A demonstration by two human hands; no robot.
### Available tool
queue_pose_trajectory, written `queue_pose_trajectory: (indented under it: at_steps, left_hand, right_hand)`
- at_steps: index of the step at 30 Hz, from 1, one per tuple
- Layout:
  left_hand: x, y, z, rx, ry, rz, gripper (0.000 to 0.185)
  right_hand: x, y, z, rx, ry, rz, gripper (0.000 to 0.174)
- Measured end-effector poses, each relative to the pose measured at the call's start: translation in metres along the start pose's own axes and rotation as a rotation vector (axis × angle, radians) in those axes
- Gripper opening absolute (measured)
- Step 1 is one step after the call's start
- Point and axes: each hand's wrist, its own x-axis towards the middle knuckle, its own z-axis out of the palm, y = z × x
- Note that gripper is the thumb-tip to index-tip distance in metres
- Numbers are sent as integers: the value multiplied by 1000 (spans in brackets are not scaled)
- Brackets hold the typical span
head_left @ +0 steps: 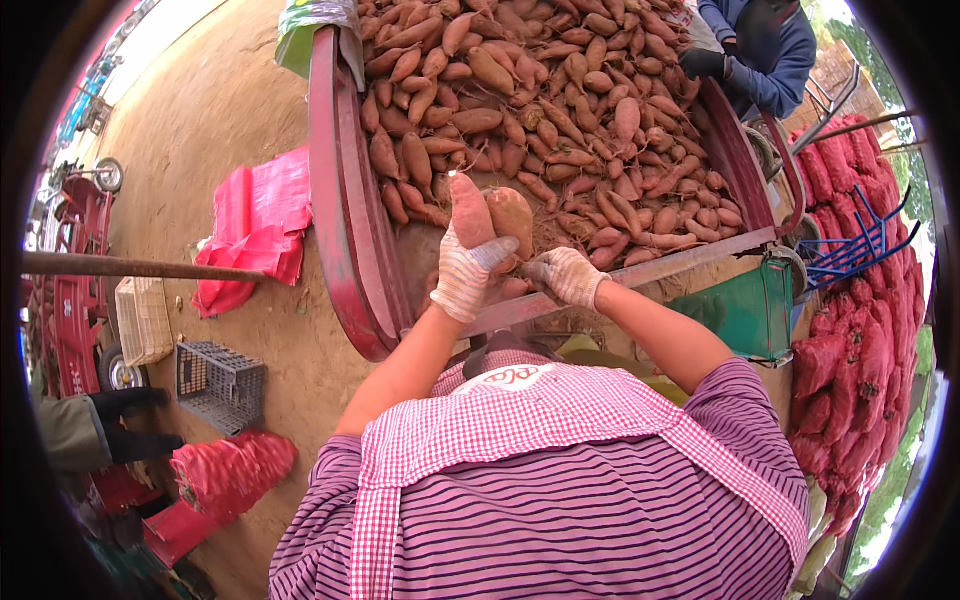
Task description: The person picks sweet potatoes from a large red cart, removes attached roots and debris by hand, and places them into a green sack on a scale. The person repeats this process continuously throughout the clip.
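My left hand [463, 276], in a striped knit work glove, grips a reddish sweet potato [471, 210] that points up and away from me. Beside it stands a broader, browner sweet potato [511, 219], its lower part behind my left thumb. My right hand [566, 276], gloved the same way, is curled with its fingertips close to the lower end of that browner one. Whether it pinches anything there is hidden. Both hands are over the near edge of a red metal cargo bed [352, 187], which holds a large heap of sweet potatoes [540, 112].
Across the bed at right is another person's dark-gloved hand [703, 64]. Red mesh sacks [855, 360], a blue hand truck [862, 238] and a green metal box [739, 311] stand right. Leftward are a grey plastic crate [220, 386], pink sacks [255, 225] and a filled mesh sack [232, 472].
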Motion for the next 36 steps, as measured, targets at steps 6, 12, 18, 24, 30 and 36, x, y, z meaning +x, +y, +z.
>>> queue_pose_trajectory:
  at_steps: [6,12,18,24,30,36]
  left_hand:
    - [11,-6,9,194,90,55,47]
    - [-12,-97,69,71,-180,-316,76]
    - [-26,-39,41,623,-780,-297,44]
    - [11,-68,-30,527,-167,-87,18]
    - [53,-72,-85,671,142,-52,20]
    - [72,-58,-88,646,404,-40,30]
  right_hand:
    - [-23,0,-18,316,373,-451,83]
    - [-49,20,-6,933,235,-232,92]
    - [-181,136,-8,851,310,114,86]
    - [-265,314,94,-49,314,485,76]
    - [-189,238,40,-321,153,483,28]
    - [66,27,-46,-6,315,-91,33]
